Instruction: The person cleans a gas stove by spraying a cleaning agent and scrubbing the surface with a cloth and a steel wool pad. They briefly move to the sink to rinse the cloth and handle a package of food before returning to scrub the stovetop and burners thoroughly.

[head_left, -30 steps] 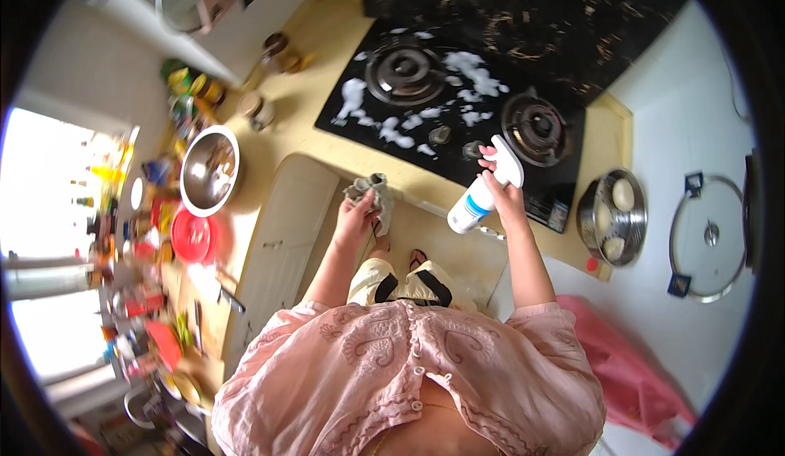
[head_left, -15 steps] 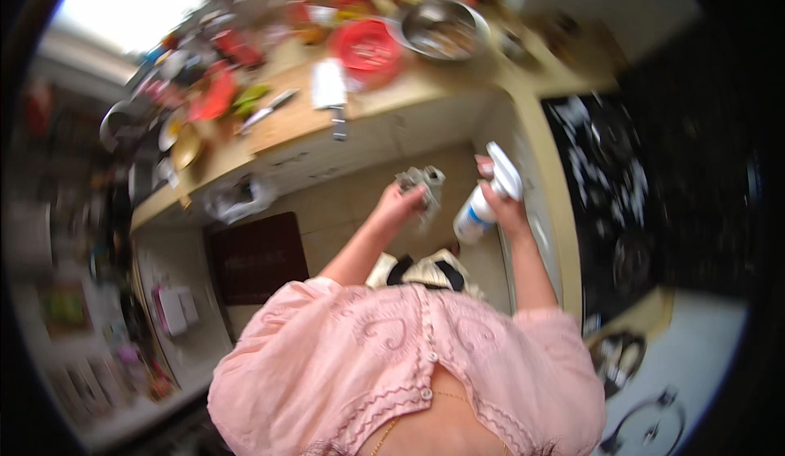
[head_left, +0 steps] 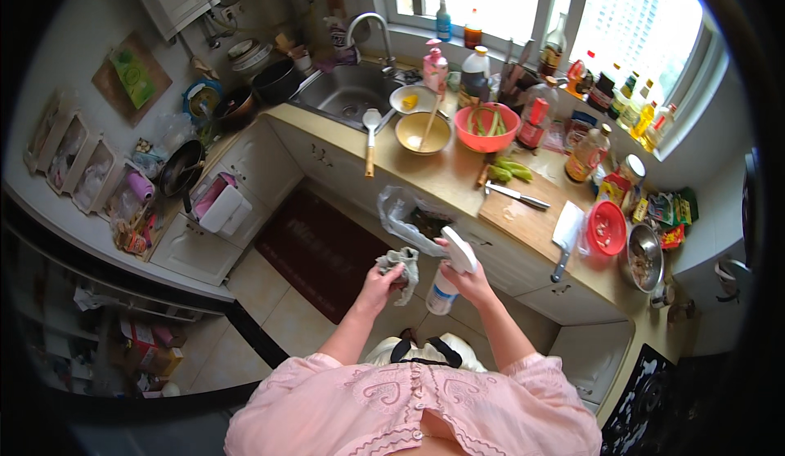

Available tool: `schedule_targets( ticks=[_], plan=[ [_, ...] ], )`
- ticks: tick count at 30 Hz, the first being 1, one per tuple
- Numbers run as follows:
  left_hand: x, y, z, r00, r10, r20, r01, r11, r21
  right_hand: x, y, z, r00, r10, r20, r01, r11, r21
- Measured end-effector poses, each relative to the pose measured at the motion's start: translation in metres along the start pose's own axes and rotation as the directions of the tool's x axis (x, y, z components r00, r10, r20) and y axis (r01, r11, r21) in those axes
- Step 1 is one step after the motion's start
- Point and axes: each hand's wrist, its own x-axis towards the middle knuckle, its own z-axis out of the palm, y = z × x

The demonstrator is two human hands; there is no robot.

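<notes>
A crumpled grey-green cloth (head_left: 406, 277) is bunched in my left hand (head_left: 380, 284), its loose end hanging down. My right hand (head_left: 466, 280) grips a white spray bottle (head_left: 442, 294) with a blue-marked label, fingers up by the white trigger head. Both hands are held in front of my body above the floor, a short gap between cloth and bottle. Just beyond them, a clear plastic bag (head_left: 401, 221) hangs at the counter front with dark contents.
Ahead runs a counter with a steel sink (head_left: 347, 96), a pink bowl of green beans (head_left: 487, 126), a cutting board (head_left: 523, 215), a knife (head_left: 518, 195), a cleaver (head_left: 566, 235) and a red basin (head_left: 605, 229). A black stove (head_left: 642, 399) stands at right. A dark mat (head_left: 315, 243) covers part of the floor.
My view has swung left, from the stove side toward the sink and window. Both hands still carry the cloth and the spray bottle.
</notes>
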Motion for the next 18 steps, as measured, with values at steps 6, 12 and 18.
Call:
schedule_targets(
  ticks=[6, 12, 18],
  plan=[
    [0.01, 0.061, -0.082, 0.963, 0.159, -0.217, -0.199, 0.964, -0.176, 0.123, 0.008, 0.084, 0.925, -0.235, 0.298, 0.275, 0.956, -0.099],
    [0.055, 0.122, -0.148, 0.91, 0.21, -0.356, -0.291, 0.938, -0.19, 0.246, 0.032, 0.152, 0.885, -0.231, 0.404, 0.3, 0.947, -0.115],
    [0.128, 0.198, -0.18, 0.907, 0.224, -0.357, -0.294, 0.943, -0.156, 0.376, 0.05, 0.188, 0.885, -0.317, 0.34, 0.381, 0.914, -0.139]
  ],
)
